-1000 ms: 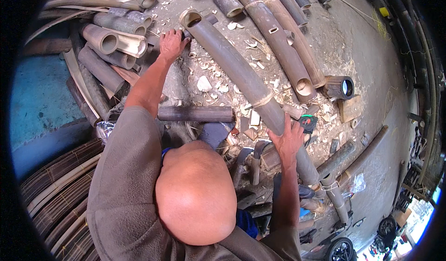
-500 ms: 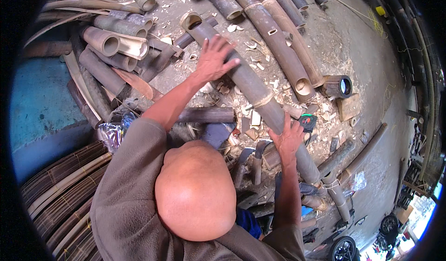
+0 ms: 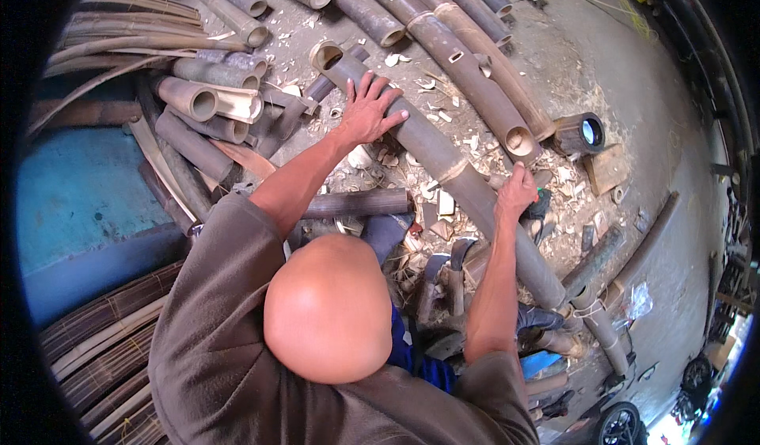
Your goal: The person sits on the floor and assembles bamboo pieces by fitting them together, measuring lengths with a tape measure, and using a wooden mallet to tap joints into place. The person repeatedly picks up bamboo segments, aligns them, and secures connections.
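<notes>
Right hand (image 3: 516, 192) shifted onto bamboo pole (image 3: 443, 164); left hand (image 3: 369, 111) fingers (image 3: 385, 89) spread atop

My left hand (image 3: 366, 112) lies on the long bamboo pole (image 3: 443, 168), near its far open end; my right hand (image 3: 516, 192) grips it nearer me. Cut bamboo pieces (image 3: 207, 104) pile to its left, more poles (image 3: 467, 65) beyond it.

Loose bamboo poles (image 3: 467, 65) lie side by side across the upper floor, with cut tubes (image 3: 190, 100) piled at the left. Chips (image 3: 443, 112) litter the concrete floor (image 3: 625, 65). A short hollow section (image 3: 582, 134) rests beside a flat wood block (image 3: 608, 169). Split strips (image 3: 87, 342) are stacked below a blue surface (image 3: 71, 199). A dark pole (image 3: 356, 203) lies crosswise.
</notes>
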The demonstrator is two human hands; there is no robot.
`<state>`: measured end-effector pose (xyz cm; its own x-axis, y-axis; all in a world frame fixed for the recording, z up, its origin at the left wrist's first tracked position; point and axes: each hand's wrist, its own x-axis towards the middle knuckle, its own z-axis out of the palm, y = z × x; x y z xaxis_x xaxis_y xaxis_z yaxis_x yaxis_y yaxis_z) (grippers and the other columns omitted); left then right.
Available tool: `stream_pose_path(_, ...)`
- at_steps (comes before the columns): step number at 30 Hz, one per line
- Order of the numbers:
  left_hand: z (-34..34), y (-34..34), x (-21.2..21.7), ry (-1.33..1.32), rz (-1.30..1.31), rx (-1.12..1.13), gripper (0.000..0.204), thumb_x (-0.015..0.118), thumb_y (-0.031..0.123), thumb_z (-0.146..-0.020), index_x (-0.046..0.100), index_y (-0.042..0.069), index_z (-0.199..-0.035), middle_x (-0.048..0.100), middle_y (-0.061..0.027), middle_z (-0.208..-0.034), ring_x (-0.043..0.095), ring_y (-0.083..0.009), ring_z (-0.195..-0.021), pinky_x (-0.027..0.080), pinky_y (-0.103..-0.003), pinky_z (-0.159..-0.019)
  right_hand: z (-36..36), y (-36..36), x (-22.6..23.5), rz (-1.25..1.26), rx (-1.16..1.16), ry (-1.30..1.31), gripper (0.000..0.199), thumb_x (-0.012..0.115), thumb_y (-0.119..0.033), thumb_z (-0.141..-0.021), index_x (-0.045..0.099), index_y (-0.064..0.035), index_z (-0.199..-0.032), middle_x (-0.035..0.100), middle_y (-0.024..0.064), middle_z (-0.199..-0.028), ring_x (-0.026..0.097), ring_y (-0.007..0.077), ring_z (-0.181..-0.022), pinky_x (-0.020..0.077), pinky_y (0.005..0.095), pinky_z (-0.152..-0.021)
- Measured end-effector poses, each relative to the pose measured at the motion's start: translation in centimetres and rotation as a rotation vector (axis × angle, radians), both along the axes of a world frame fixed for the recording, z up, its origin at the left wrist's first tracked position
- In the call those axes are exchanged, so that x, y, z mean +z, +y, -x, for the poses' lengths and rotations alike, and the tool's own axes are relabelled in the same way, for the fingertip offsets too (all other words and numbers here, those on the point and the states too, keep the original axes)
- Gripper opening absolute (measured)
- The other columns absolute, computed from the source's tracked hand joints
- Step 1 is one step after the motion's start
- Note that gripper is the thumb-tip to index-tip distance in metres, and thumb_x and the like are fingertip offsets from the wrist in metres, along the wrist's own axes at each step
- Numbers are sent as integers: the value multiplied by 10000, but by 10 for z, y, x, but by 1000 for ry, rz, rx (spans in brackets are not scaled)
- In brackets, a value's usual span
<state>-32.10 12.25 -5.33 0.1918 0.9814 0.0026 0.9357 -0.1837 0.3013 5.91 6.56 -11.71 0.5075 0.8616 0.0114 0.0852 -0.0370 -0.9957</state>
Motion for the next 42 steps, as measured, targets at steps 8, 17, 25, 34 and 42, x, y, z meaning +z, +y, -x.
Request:
stream_pose_path(8, 11, 7, -20, 125, -4, -29, 681, 527, 679, -980, 536, 237, -1498, 363, -147, -1623, 158, -429, -1565, 86, -773, -1187, 22, -42, 82, 156, -159, 469, 247, 654, -237, -1027, 570, -115, -830, 446, -58, -610, 447, 68, -492, 369, 255, -415)
stream_pose_path(17, -75, -39, 16, 269, 68, -395, 993, 651, 778, -830, 365, 236, -1612, 294, -181, -1677, 188, -469, -1558, 109, -811, -1161, 59, -251, 100, 773, 230, -666, 409, 703, -408, -926, 642, -36, -1085, 696, 272, -959, 702, 454, -887, 553, 552, -764)
stream_pose_path(25, -123, -50, 27, 211, 104, -496, 1074, 949, 321, -651, 404, 228, -1572, 479, -140, -1510, 376, -422, -1452, 199, -777, -1163, 31, -275, 78, 878, 126, -818, 555, 715, -479, -898, 584, -50, -1226, 615, 273, -1243, 637, 473, -1101, 554, 589, -864)
stream_pose_path(34, -112, -41, 38, 81, 72, -521, 974, 902, 444, -703, 457, 233, -1544, 468, -126, -1538, 415, -395, -1432, 244, -683, -1193, 12, -228, 59, 964, -56, -773, 866, 734, -607, -862, 506, -17, -1453, 524, 305, -1391, 508, 500, -1290, 458, 597, -1048)
stream_pose_path(42, 25, 3, -38, -271, -552, 439, 467, 685, 199, -890, 566, -31, -1279, 514, -243, -1379, 465, -429, -1282, 353, -542, -1110, 32, -143, 114, 428, 208, -1279, 783, 826, -451, -796, 541, -117, -1445, 526, 165, -1380, 499, 379, -1255, 366, 565, -1087)
